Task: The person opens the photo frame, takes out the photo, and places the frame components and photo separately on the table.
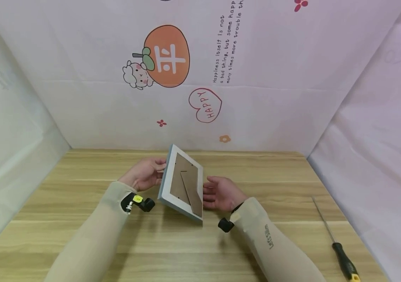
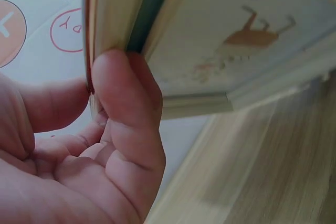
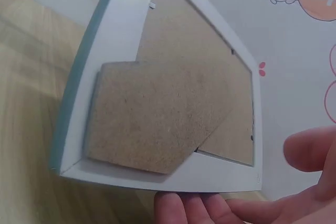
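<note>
A picture frame is held tilted above the wooden table, its brown backing board and white rear border turned towards the head camera. A brown stand leg lies across the backing; the right wrist view shows the leg's wide end close up. My left hand pinches the frame's left edge between thumb and fingers. On its front, in the left wrist view, is a picture with a brown animal-like drawing. My right hand is at the opposite edge, fingertips against the frame, thumb standing apart.
A long screwdriver with a black and yellow handle lies near the table's right edge. Printed white cloth hangs behind the wooden table and along both sides.
</note>
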### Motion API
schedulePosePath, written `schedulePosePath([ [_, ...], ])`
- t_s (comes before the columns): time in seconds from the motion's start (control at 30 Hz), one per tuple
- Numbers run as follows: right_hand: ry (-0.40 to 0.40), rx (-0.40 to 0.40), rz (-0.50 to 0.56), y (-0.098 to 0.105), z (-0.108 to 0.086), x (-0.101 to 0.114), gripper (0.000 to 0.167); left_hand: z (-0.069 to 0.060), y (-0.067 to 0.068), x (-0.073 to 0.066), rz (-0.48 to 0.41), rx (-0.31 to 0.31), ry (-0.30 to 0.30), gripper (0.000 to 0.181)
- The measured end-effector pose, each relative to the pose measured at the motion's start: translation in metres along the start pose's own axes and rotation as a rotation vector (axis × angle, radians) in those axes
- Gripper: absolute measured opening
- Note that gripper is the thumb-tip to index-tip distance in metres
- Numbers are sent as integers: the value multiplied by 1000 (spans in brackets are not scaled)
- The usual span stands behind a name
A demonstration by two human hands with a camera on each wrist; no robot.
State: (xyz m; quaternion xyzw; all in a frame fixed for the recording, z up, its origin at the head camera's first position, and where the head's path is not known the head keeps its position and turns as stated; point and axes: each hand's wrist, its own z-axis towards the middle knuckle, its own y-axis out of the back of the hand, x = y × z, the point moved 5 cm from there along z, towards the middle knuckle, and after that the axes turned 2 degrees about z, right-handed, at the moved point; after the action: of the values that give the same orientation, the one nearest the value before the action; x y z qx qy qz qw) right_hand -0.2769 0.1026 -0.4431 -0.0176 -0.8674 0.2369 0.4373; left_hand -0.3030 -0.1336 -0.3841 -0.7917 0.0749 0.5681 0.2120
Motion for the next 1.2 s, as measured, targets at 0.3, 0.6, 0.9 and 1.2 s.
schedulePosePath([
  [0.3, 29, -43, 19, 14, -9, 14, 28, 0, 3, 10, 144, -82, 50, 31],
  [0.6, 79, -45, -30, 17, -19, 25, 36, -2, 4, 10, 261, -165, 42, 34],
  [0.9, 111, -84, -115, 21, -22, 27, 37, -2, 2, 17, 329, -162, 6, 35],
  [1.2, 159, -115, -282, 19, -26, 28, 35, -1, -1, 31, 552, -196, 11, 33],
])
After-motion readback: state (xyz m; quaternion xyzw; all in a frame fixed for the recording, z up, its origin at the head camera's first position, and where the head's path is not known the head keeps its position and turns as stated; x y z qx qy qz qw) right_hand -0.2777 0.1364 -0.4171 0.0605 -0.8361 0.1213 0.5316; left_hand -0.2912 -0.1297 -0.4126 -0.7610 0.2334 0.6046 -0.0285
